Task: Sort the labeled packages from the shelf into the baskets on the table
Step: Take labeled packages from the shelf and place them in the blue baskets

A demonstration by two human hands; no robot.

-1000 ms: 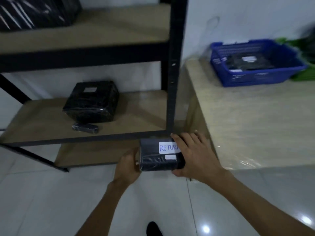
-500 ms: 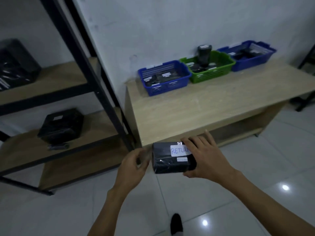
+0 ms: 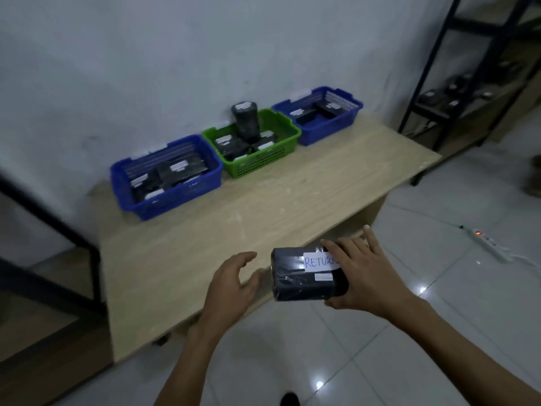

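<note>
Head cam: black pkg (image 3: 304, 276) w/ white "RETUR.." label held in right grip (image 3: 360, 273), fingers over top, thumb under, at near edge of desk (image 3: 263, 206). Left grip (image 3: 234, 281) just beside pkg, not touching, fingers loose, holding nothing. Along wall: blue basket (image 3: 167, 202), green basket (image 3: 263, 164), 2nd blue basket (image 3: 328, 133), all w/ pkgs inside.

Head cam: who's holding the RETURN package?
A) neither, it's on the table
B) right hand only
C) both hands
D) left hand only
B: the right hand grips the package at its right end, while the left hand is spread open beside it, with a gap between them.
</note>
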